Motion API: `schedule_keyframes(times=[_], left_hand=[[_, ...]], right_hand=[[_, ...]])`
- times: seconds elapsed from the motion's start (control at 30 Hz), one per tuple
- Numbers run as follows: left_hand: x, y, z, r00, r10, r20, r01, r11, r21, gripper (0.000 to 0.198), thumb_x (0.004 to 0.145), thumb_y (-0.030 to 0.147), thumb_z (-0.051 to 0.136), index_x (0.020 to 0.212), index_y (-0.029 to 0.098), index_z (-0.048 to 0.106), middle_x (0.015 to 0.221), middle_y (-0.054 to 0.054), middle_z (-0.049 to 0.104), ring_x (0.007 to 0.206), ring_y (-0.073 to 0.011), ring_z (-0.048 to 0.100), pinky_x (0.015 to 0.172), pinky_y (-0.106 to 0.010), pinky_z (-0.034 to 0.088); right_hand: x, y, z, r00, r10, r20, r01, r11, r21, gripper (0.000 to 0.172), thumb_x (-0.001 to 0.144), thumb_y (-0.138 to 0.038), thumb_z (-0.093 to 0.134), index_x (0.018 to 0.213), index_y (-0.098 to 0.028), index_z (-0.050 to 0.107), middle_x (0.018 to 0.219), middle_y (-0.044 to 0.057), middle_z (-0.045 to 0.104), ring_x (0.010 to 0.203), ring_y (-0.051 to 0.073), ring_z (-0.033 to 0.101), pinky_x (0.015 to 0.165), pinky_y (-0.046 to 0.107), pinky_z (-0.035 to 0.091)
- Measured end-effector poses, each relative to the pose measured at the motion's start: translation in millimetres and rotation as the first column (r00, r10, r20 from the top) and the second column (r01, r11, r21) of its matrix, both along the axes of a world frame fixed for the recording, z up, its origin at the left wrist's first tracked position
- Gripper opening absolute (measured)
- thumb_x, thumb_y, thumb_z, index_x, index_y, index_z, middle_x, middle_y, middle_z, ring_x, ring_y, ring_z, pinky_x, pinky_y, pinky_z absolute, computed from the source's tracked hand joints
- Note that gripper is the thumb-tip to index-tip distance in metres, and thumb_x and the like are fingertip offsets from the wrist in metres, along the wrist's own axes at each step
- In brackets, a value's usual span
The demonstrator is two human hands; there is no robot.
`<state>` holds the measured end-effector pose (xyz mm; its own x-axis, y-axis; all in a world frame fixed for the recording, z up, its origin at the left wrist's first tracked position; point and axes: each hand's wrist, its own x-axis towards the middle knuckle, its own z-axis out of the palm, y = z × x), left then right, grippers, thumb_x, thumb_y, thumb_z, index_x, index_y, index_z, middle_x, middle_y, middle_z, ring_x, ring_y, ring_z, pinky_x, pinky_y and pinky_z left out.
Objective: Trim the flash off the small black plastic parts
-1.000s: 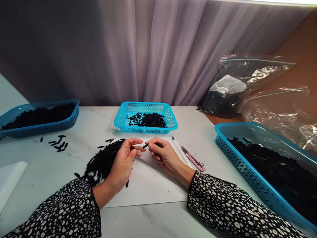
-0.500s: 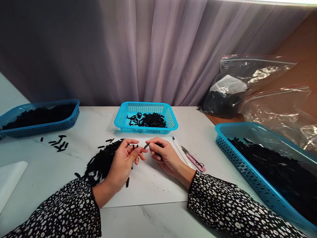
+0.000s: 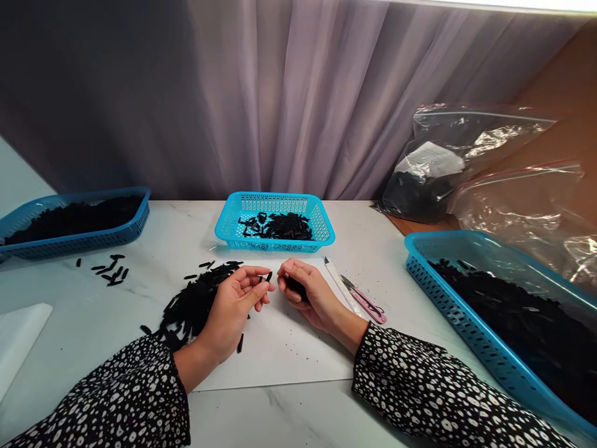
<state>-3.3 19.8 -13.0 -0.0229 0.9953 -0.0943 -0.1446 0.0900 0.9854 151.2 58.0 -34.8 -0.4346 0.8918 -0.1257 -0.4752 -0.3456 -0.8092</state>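
Note:
My left hand (image 3: 240, 298) pinches a small black strip (image 3: 269, 276) between thumb and fingers, with the tip sticking up. A second dark bit shows just beside it. Close by on the right, my right hand (image 3: 308, 289) is curled around several black pieces (image 3: 295, 287) in its palm; its fingertips are near my left fingers but apart from them. Beneath and left of my left hand lies a heap of small black strips (image 3: 189, 309) on a white sheet (image 3: 280, 358). What the strips are made of I cannot tell.
A blue basket (image 3: 224, 233) with black pieces stands behind my hands. Fuller baskets are at left (image 3: 140, 218) and right (image 3: 422, 274). A white-handled blade (image 3: 340, 280) and pink scissors (image 3: 370, 306) lie right of my hand. Clear plastic bags (image 3: 433, 162) stand at the back right.
The small black piece at my right fingertips no longer shows there, and that hand has curled in more. My left fingers have shifted slightly, with the pinched strip now farther right.

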Motion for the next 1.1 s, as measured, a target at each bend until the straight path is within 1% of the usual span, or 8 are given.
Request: schedule_keyframes(times=[0.17, 0.37, 0.6, 0.77, 0.87, 0.97, 1.1], left_hand=[[-0.8, -1.4, -0.7, 1.000, -0.014, -0.012, 0.015, 1.000, 0.017, 0.026, 0.071, 0.025, 0.076, 0.090, 0.017, 0.060, 0.064, 0.004, 0.064, 0.056, -0.0083, 0.053, 0.051, -0.020, 0.038], [-1.7, -1.3, -1.5, 0.998, -0.043, -0.040, 0.045, 0.998, 0.039, 0.024, 0.074, 0.022, 0.076, 0.088, 0.019, 0.057, 0.066, 0.005, 0.065, 0.057, -0.0076, 0.056, 0.050, -0.018, 0.040], [-0.6, -1.9, -0.3, 0.998, -0.034, -0.048, 0.037, 0.998, 0.058, 0.023, 0.073, 0.022, 0.077, 0.086, 0.019, 0.057, 0.067, 0.004, 0.066, 0.057, -0.0081, 0.057, 0.050, -0.018, 0.041], [-0.5, -1.2, -0.8, 0.998, -0.023, -0.052, 0.026, 0.998, 0.062, 0.024, 0.072, 0.022, 0.078, 0.083, 0.019, 0.057, 0.064, 0.005, 0.063, 0.057, -0.0091, 0.058, 0.050, -0.019, 0.042], [-0.5, -0.6, -1.6, 0.998, -0.024, -0.059, 0.027, 0.998, 0.063, 0.023, 0.073, 0.024, 0.077, 0.084, 0.019, 0.057, 0.067, 0.004, 0.064, 0.058, -0.0100, 0.059, 0.052, -0.020, 0.043], [-0.5, -0.5, -3.3, 0.997, -0.023, -0.072, 0.028, 0.997, 0.069, 0.021, 0.075, 0.026, 0.076, 0.085, 0.019, 0.059, 0.069, 0.003, 0.063, 0.060, -0.0099, 0.057, 0.053, -0.021, 0.042], [-0.5, -1.3, -4.1, 0.998, -0.044, -0.054, 0.047, 0.997, 0.061, 0.019, 0.075, 0.024, 0.075, 0.086, 0.019, 0.060, 0.074, 0.002, 0.064, 0.064, -0.0104, 0.057, 0.054, -0.020, 0.040]], right_hand=[[-1.4, -0.4, -1.8, 0.999, 0.017, 0.041, -0.017, 1.000, 0.010, 0.038, 0.068, -0.044, 0.084, 0.070, -0.015, 0.060, 0.060, -0.003, 0.059, 0.038, 0.002, 0.031, 0.035, 0.016, 0.010], [-1.3, 0.0, -4.0, 0.999, 0.034, 0.042, -0.034, 0.999, 0.011, 0.040, 0.064, -0.043, 0.087, 0.066, -0.015, 0.059, 0.057, -0.002, 0.058, 0.039, 0.002, 0.031, 0.037, 0.018, 0.009], [-0.7, 0.1, -3.0, 0.999, 0.033, 0.035, -0.033, 0.999, -0.002, 0.037, 0.064, -0.040, 0.088, 0.067, -0.015, 0.061, 0.058, -0.003, 0.058, 0.039, 0.002, 0.031, 0.037, 0.018, 0.009], [-0.8, 0.1, -2.8, 0.999, 0.026, 0.026, -0.026, 1.000, -0.005, 0.037, 0.063, -0.040, 0.088, 0.067, -0.014, 0.062, 0.057, -0.003, 0.058, 0.039, 0.002, 0.031, 0.037, 0.018, 0.009], [-0.9, -0.9, -1.6, 0.999, 0.018, 0.032, -0.018, 1.000, -0.003, 0.037, 0.063, -0.040, 0.088, 0.067, -0.015, 0.062, 0.057, -0.003, 0.057, 0.039, 0.002, 0.031, 0.037, 0.018, 0.008], [-1.6, -2.3, 0.1, 0.999, 0.016, 0.050, -0.017, 1.000, 0.014, 0.036, 0.063, -0.039, 0.088, 0.066, -0.015, 0.061, 0.055, -0.004, 0.055, 0.039, 0.002, 0.029, 0.037, 0.019, 0.009], [-3.2, -3.5, -0.1, 0.995, 0.043, 0.086, -0.049, 0.997, 0.066, 0.036, 0.064, -0.040, 0.087, 0.065, -0.015, 0.062, 0.052, -0.005, 0.054, 0.039, 0.002, 0.028, 0.039, 0.020, 0.011]])
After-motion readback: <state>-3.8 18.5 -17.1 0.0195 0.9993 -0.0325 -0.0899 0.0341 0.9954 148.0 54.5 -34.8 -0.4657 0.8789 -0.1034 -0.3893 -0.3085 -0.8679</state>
